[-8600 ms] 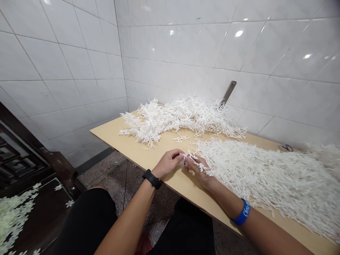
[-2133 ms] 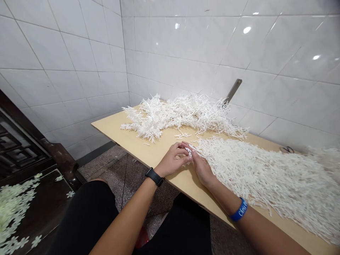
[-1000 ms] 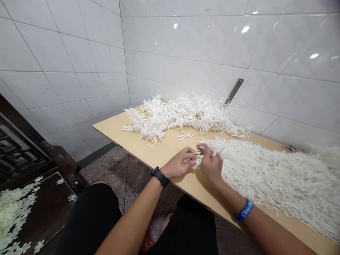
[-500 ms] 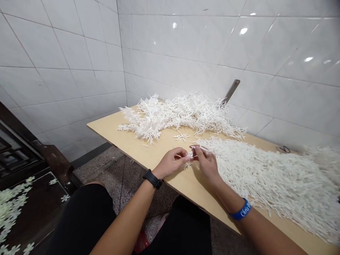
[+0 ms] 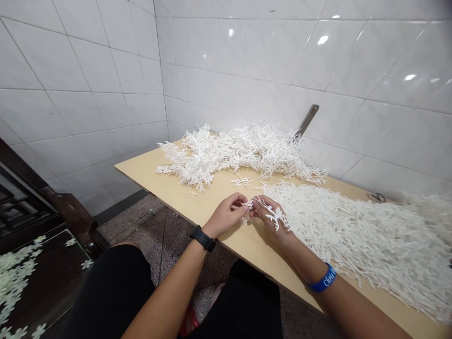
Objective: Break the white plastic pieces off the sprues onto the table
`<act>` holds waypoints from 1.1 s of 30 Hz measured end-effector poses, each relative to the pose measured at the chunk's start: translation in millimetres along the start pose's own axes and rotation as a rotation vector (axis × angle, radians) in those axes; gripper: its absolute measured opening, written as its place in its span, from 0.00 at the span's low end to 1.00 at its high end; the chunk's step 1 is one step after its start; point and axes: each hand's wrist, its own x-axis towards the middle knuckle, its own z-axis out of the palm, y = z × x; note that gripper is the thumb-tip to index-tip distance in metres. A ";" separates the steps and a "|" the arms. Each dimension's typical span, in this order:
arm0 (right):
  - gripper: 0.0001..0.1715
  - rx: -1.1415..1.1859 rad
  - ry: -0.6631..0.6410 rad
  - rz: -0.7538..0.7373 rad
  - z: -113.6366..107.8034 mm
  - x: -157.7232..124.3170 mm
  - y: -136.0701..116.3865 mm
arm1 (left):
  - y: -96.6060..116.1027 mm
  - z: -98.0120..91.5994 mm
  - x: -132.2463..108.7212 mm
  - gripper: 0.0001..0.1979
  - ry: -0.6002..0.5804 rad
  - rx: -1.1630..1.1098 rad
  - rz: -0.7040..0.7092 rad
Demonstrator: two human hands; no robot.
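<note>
Close together over the front edge of the wooden board, both my hands pinch at white branched plastic pieces. My left hand (image 5: pixel 229 213), with a black watch at the wrist, is closed on thin white strands between thumb and forefinger. My right hand (image 5: pixel 270 217) is closed too, pinching a white plastic sprig (image 5: pixel 276 216) that spreads back over its fingers and knuckles. The fingertips almost meet, so where the pieces join is hidden. A few white strands hang below the left fingers. Behind the hands lies a small loose sprig (image 5: pixel 241 181).
A tangled heap of white branched sprigs (image 5: pixel 243 150) lies at the back of the board (image 5: pixel 148 165). A wide pile of short white pieces (image 5: pixel 367 235) covers the right side. A metal bar (image 5: pixel 308 120) leans at the tiled wall. Pale flowers (image 5: pixel 14 273) lie at lower left.
A branched white sprig now spreads back over my right hand, where before thin strands pointed away to the right. My right fingers have turned inward; the left hand has barely moved.
</note>
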 end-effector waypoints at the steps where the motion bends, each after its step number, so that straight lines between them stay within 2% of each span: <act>1: 0.19 0.070 -0.008 0.040 1.4 0.0 -0.3 | -0.3 -0.1 0.1 0.09 -0.015 -0.020 0.007; 6: 0.18 0.218 -0.086 0.119 4.2 -1.3 -1.8 | -8.1 -2.5 1.6 0.12 0.024 -0.068 -0.005; 10: 0.19 0.114 -0.198 0.107 -0.4 -2.0 -8.8 | -10.7 -4.6 1.9 0.13 0.073 -0.096 -0.031; 13: 0.21 0.026 -0.230 0.062 -1.5 1.5 -8.9 | -10.3 -3.9 1.2 0.13 0.135 -0.102 -0.054; 17: 0.22 0.036 -0.218 0.049 4.1 3.4 -2.5 | -16.0 -1.6 4.4 0.12 0.222 -0.104 -0.055; 21: 0.21 0.091 -0.088 0.092 9.3 -6.0 -3.5 | -22.9 -2.1 12.5 0.14 0.463 -0.269 -0.097; 22: 0.22 0.108 -0.059 0.099 9.5 -7.9 -4.8 | -23.1 -2.4 13.9 0.14 0.491 -0.307 -0.111; 27: 0.22 0.224 0.017 0.124 5.3 -2.4 -4.6 | -16.9 -1.0 11.3 0.14 0.392 -0.387 -0.130; 33: 0.20 0.311 0.065 0.157 0.8 5.8 3.9 | -8.5 3.7 6.8 0.12 0.377 -0.339 -0.141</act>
